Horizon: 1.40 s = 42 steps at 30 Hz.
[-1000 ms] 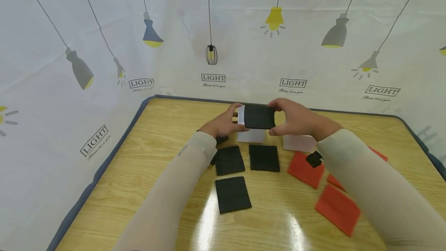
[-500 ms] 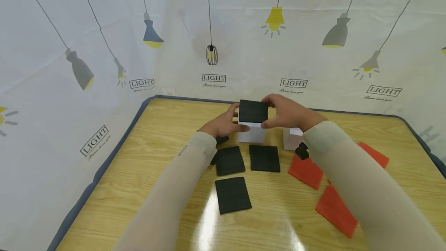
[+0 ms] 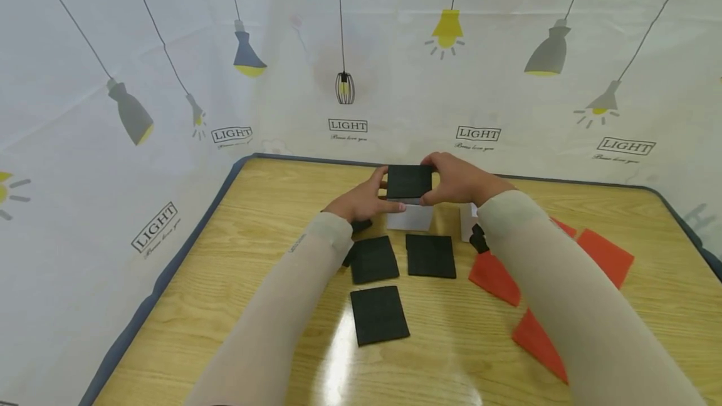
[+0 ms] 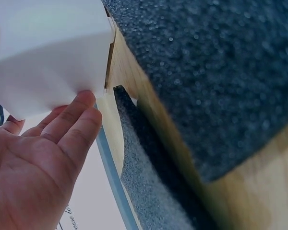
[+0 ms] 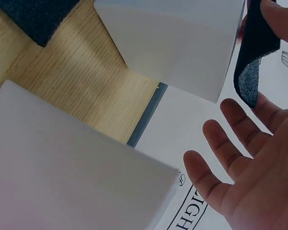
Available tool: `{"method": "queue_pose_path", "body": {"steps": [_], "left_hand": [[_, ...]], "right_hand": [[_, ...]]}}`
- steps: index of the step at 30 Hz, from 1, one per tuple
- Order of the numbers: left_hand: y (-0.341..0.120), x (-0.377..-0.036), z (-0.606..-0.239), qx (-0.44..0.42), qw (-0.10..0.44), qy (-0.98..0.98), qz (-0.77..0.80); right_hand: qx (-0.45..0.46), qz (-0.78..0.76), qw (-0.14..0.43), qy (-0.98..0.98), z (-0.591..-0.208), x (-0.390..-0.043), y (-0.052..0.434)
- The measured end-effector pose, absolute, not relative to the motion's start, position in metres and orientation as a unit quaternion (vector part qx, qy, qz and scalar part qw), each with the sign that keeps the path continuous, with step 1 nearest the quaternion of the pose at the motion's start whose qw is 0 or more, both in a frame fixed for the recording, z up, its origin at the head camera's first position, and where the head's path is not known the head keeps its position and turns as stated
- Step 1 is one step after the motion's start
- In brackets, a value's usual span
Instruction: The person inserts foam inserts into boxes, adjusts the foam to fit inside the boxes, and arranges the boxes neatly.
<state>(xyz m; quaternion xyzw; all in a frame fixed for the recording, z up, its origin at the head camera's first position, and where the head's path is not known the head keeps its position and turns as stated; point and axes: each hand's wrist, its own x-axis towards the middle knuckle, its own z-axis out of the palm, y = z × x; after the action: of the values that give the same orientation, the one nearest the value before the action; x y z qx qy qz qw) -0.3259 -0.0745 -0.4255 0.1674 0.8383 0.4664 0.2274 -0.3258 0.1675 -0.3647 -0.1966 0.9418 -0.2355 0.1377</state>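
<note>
At the back of the table stands a white box, with a black foam square over its top. My left hand grips the box's left side, thumb at the front; its fingers touch the white wall in the left wrist view. My right hand pinches the foam square's right edge between thumb and index finger. In the right wrist view this edge of the foam curls down beside the box, and the other fingers are spread apart. How the foam lies on the box's far side is hidden.
A second white box stands to the right, partly behind my right wrist. Several black foam squares lie flat in front of the first box. Red squares lie at right, some under my forearm. A printed curtain hangs behind the table.
My right hand has moved left with the black foam square, which shifted from the box's right side to over its top, then slightly lower. My left hand has stayed on the box.
</note>
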Motion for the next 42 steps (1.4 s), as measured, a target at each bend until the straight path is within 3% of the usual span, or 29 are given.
{"method": "queue_pose_path", "body": {"steps": [26,36,42], "left_hand": [[-0.075,-0.325,-0.425,0.158,0.229,0.85,0.447],[-0.075,-0.324,-0.424,0.16,0.227,0.848,0.451],[-0.076,-0.323,-0.423,0.162,0.226,0.853,0.442]], "right_hand": [[-0.176,-0.178,0.151,0.956,-0.366,-0.318,0.167],[-0.285,-0.098,0.029,0.953,-0.377,-0.3,0.17],[-0.355,-0.02,0.004,0.935,-0.385,-0.293,0.166]]}}
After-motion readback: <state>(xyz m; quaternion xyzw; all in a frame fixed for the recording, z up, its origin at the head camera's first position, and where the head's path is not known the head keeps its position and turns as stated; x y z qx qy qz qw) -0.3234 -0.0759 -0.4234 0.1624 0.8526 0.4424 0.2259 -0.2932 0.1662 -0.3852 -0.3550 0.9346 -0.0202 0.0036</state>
